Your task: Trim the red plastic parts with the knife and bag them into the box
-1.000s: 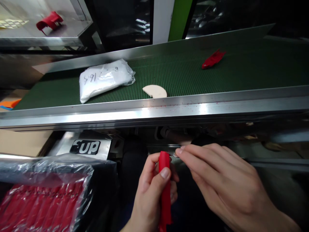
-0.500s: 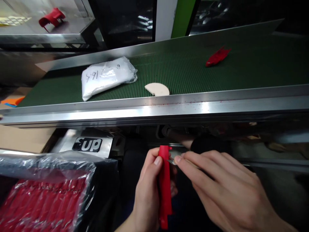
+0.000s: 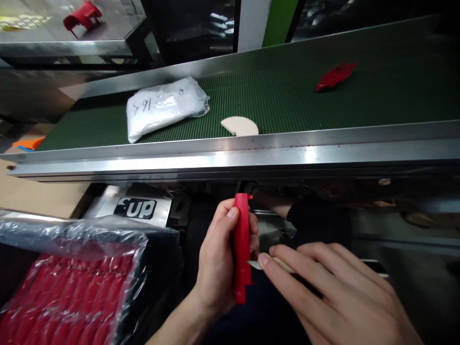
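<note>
Low in the middle of the head view, my left hand (image 3: 217,254) is closed around a long red plastic part (image 3: 242,244), held nearly upright with the thumb on its near face. Small tabs stick out from its right edge. My right hand (image 3: 334,292) pinches a slim knife (image 3: 255,264) with a pointed metal blade and a pale handle. The blade tip is at the right edge of the red part, in its lower half; whether it touches I cannot tell. Most of the handle is hidden by the fingers.
Ahead runs a green conveyor belt (image 3: 287,108) with a metal rim (image 3: 201,155). On it lie a white plastic-wrapped package (image 3: 165,108), a pale half-disc (image 3: 240,126) and a red part (image 3: 337,76). A plastic-lined box (image 3: 160,263) at lower left holds several red parts (image 3: 68,292).
The knife tip has moved down along the red part's right edge, from near its top to its lower half. My left hand and the red part are slightly higher in view.
</note>
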`<state>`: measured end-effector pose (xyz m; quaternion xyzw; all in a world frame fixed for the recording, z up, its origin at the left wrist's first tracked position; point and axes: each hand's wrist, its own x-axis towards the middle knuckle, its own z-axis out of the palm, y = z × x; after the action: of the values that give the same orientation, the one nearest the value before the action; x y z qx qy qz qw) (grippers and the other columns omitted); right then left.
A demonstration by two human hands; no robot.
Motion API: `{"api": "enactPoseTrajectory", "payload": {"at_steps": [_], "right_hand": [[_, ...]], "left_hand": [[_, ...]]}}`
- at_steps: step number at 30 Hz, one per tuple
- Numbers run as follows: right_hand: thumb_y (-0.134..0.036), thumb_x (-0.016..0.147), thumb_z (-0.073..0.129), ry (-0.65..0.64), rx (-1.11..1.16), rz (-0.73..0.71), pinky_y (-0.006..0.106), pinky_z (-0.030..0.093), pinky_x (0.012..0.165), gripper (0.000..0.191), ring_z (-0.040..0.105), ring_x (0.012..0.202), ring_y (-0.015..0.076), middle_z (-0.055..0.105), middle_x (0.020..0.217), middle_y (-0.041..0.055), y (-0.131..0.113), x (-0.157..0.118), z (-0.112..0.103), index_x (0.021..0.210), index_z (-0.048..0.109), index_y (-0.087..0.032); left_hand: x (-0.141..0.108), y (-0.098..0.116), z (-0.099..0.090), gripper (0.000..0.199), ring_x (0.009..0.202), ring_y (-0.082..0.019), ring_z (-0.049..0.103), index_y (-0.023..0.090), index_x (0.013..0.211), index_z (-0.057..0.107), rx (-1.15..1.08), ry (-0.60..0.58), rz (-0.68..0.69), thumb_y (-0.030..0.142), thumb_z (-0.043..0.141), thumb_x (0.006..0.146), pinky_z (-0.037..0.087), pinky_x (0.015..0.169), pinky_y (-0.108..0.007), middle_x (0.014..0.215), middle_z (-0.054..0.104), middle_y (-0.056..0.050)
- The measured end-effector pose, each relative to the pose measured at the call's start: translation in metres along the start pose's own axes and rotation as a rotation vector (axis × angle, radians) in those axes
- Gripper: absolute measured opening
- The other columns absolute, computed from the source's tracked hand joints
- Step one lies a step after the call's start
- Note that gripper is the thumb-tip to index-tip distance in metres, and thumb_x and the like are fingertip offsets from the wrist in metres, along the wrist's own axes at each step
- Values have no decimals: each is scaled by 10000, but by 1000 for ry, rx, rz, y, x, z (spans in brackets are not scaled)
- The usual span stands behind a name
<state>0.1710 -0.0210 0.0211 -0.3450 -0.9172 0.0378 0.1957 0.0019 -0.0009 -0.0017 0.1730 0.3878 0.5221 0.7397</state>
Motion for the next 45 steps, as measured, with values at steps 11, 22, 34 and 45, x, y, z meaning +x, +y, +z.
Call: {"api": "enactPoseTrajectory", "payload": {"at_steps": [11,22,34,45], "right_hand": [[-27,884,478,23,78,17,343,499,658,352,640,819,194,711,1061,49,-7,-9,1,1139,674,-170],[-390,869,657,248,545,500,150,591,695,559,676,864,134,617,1054,52,-8,11,31,1362,454,-221],[-324,880,619,131,1017,730,163,482,491,175,585,569,96,632,660,-17,19,53,5,783,660,-184],[-204,919,554,34,1087,600,152,477,524,119,608,618,83,643,696,-32,34,50,12,920,671,-183]], "left_hand": [[15,7,1,157,506,-77,343,221,944,433,-62,1,20,370,395,976,270,449,-195,787,466,14],[-4,-6,10,201,666,-136,530,205,937,578,-10,16,32,379,476,947,450,601,-226,788,564,-16],[-13,-11,-6,362,537,-64,411,234,1063,519,272,-168,-100,346,732,793,324,520,-200,709,484,31],[-6,-6,-5,291,500,-42,414,221,993,477,289,-119,-183,306,697,823,371,481,-176,697,463,65]]}}
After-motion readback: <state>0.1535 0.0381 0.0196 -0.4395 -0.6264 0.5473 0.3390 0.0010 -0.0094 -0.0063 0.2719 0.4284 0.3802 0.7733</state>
